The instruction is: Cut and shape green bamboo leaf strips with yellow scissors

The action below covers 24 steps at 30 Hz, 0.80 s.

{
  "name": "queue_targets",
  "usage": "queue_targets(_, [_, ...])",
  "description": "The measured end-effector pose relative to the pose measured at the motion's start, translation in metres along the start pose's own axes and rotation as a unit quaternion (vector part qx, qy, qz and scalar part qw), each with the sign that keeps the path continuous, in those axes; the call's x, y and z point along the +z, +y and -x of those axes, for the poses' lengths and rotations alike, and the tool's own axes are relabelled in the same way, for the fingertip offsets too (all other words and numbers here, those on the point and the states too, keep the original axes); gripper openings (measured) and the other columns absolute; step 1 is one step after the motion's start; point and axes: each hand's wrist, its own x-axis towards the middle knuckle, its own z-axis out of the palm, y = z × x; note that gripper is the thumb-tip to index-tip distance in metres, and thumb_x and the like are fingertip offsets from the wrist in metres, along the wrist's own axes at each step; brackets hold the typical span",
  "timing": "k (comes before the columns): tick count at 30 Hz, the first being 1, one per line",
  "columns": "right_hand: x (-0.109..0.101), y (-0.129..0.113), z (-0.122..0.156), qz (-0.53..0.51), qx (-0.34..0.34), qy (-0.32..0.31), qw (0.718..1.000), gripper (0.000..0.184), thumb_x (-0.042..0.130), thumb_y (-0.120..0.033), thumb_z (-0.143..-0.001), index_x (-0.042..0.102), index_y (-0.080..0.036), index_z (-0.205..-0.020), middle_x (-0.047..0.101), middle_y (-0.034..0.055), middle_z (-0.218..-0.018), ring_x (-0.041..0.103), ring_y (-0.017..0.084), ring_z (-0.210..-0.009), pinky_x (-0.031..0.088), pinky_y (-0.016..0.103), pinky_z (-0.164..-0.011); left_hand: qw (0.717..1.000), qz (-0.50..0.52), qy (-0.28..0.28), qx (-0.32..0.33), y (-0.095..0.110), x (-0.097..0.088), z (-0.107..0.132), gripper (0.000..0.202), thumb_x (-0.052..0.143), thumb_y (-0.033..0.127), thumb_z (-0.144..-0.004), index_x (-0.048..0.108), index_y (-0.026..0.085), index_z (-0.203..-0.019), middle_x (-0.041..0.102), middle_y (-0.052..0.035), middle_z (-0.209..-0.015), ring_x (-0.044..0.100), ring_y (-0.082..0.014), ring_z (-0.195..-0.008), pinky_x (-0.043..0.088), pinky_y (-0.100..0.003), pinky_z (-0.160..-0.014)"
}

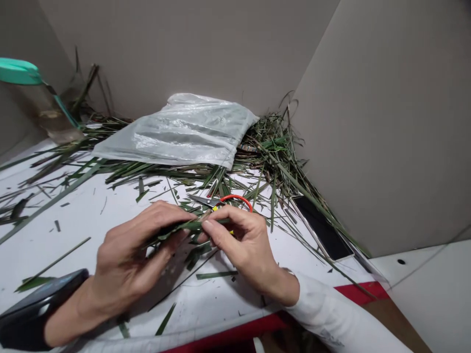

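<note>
My left hand [136,250] and my right hand [239,240] both pinch a narrow folded green palm-like leaf strip [187,227] between fingers and thumbs, with the hands close together above the white table [69,235]. Just beyond my right fingers lie small scissors [217,201] with a red loop handle and metal blades, partly hidden by that hand. Loose green leaf strips and offcuts [206,274] are scattered around both hands.
A heap of long green leaves [272,142] lies at the back against grey walls, partly under a translucent plastic bag [176,132]. A black flat panel [322,228] sits at the right table edge. A teal lamp head [18,72] overhangs the back left.
</note>
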Motion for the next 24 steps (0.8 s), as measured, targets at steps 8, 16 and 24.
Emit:
queue_targets(8, [0.000, 0.000, 0.000, -0.027, 0.049, 0.000, 0.998, 0.016, 0.066, -0.027, -0.084, 0.065, -0.018, -0.070, 0.069, -0.0009, -0.061, 0.060, 0.010, -0.054, 0.045, 0.021, -0.054, 0.994, 0.019, 0.021, -0.101, 0.003, 0.002, 0.000, 0.019, 0.061, 0.019, -0.089, 0.071, 0.032, -0.098, 0.073, 0.0005, -0.094, 0.069, -0.0183, -0.089, 0.054, -0.026, -0.074])
queue_targets(16, [0.006, 0.010, -0.006, -0.172, 0.123, -0.022, 0.977, 0.020, 0.080, -0.036, -0.072, 0.068, -0.020, -0.076, 0.070, -0.0014, -0.068, 0.059, 0.010, -0.055, 0.048, 0.020, -0.052, 1.000, -0.027, 0.000, 0.011, -0.001, 0.002, 0.003, 0.039, 0.062, 0.011, -0.083, 0.067, 0.035, -0.114, 0.069, -0.0012, -0.099, 0.064, -0.0196, -0.089, 0.052, -0.031, -0.079])
queue_targets(24, [0.005, 0.010, -0.009, -0.192, 0.141, -0.008, 0.971, 0.030, 0.087, -0.039, -0.062, 0.067, -0.020, -0.073, 0.070, -0.0017, -0.067, 0.067, 0.014, -0.062, 0.055, 0.024, -0.063, 0.995, -0.049, -0.034, 0.085, -0.021, -0.004, 0.007, 0.058, 0.063, 0.008, -0.074, 0.064, 0.037, -0.125, 0.067, -0.0049, -0.107, 0.062, -0.0284, -0.102, 0.052, -0.041, -0.086])
